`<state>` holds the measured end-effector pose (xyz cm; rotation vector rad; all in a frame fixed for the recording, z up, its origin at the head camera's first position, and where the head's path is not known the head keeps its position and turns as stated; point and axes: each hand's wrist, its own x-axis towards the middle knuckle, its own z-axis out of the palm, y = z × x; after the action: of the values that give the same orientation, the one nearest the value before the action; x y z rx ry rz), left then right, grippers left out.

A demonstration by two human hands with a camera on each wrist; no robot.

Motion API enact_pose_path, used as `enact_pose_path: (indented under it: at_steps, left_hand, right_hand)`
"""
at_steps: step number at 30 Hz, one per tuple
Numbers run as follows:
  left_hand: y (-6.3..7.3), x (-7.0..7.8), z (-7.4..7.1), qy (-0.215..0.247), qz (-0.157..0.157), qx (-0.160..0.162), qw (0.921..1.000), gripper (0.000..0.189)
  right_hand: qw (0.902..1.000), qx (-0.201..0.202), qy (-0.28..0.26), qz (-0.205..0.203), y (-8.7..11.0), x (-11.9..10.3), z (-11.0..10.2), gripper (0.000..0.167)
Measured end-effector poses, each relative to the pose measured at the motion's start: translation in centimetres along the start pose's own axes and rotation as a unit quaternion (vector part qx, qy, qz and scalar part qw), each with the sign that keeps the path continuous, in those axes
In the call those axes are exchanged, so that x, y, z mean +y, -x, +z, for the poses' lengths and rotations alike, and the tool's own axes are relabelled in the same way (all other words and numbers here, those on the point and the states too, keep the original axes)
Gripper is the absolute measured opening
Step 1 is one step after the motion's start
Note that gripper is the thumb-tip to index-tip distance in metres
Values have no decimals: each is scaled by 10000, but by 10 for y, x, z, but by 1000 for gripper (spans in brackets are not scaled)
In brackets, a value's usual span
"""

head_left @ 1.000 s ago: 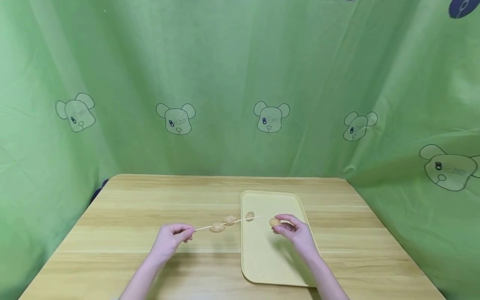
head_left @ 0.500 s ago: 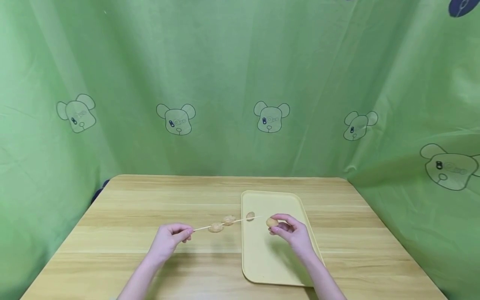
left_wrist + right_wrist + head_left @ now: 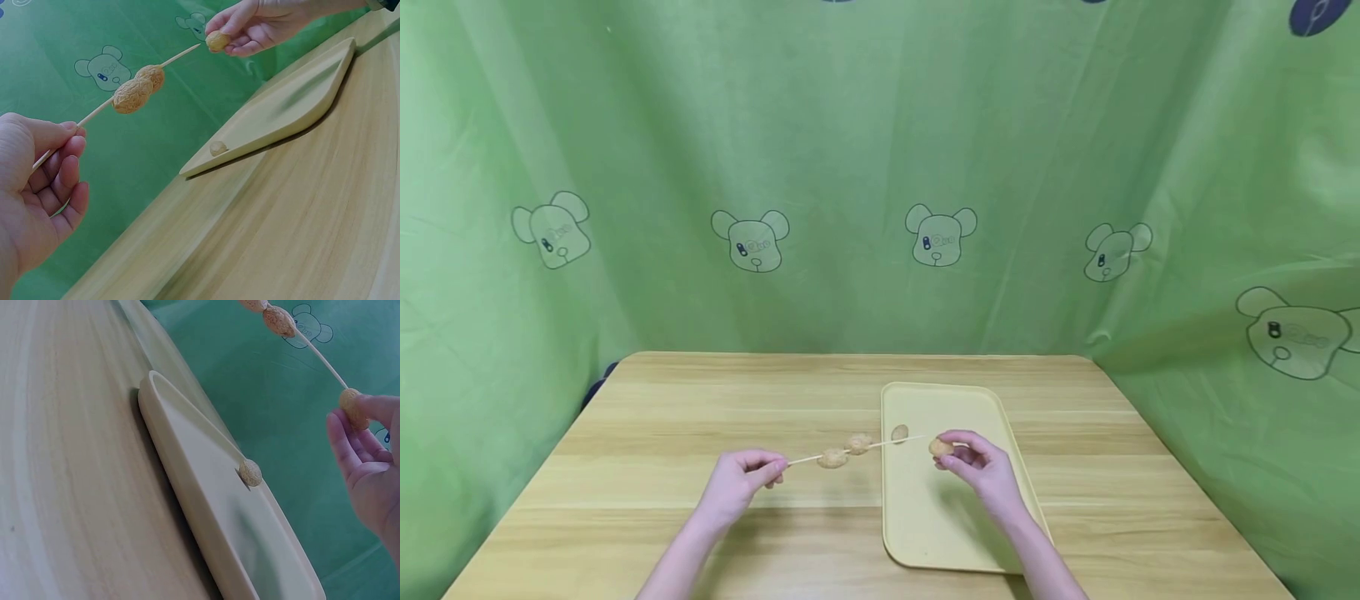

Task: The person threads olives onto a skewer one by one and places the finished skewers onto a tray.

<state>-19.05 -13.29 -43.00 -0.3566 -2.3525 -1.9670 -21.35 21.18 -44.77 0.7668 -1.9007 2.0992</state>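
My left hand (image 3: 736,482) pinches a thin wooden skewer (image 3: 95,112) near its lower end, between thumb and forefinger. Threaded on the skewer's middle, touching each other, are two brown, rough-skinned oval balls (image 3: 132,95), probably food. Over the tray, my right hand (image 3: 988,477) pinches another such ball (image 3: 217,40) by thumb and fingertips. A small gap separates it from the skewer's pointed tip in the left wrist view; in the right wrist view the tip overlaps the ball's top edge. One more ball (image 3: 250,472) lies loose on the tray (image 3: 925,533), near its left rim.
The shallow cream tray stands right of centre on a wood-grain table (image 3: 760,383). Behind and beside the table hangs a green curtain (image 3: 850,150) printed with bear heads. Both hands are held above the table surface.
My right hand has carried its ball leftward, closer to the skewer tip. The left hand and skewer have stayed nearly still, and the loose ball has not moved.
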Motion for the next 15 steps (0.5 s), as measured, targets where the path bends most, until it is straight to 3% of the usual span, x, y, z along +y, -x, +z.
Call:
enact_pose_path:
  at_steps: [9, 15]
  left_hand:
    - [0, -2, 1, 30, -21, 2, 10000, 16]
    - [-1, -3, 1, 39, -63, -34, 10000, 17]
  right_hand:
    - [9989, 368, 237, 150, 0, -2, 4, 11]
    - [9993, 276, 241, 61, 1, 0, 4, 11]
